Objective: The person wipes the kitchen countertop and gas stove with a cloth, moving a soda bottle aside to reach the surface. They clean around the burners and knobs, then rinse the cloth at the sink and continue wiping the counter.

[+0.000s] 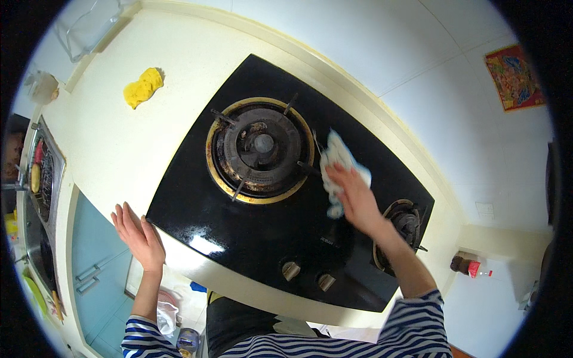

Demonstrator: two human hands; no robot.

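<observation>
My right hand [353, 194] presses a crumpled white cloth with blue edges [338, 154] against the black glass gas cooktop [250, 237]. The hand and cloth look slightly blurred. The cloth lies just right of the large burner [264, 143], close to one of its pan-support prongs. Part of the smaller burner [405, 223] is hidden behind my right forearm. My left hand [139, 239] rests palm down at the counter's front edge, by the cooktop's left corner, holding nothing. Two control knobs [291, 270] sit near the front of the cooktop.
A crumpled yellow cloth or sponge [143, 87] lies on the cream countertop [121, 143]. At the far left is a metal sink [47, 179]. A bottle with a red label [472, 267] lies at the right. Below the counter are pale blue cabinet doors [96, 237].
</observation>
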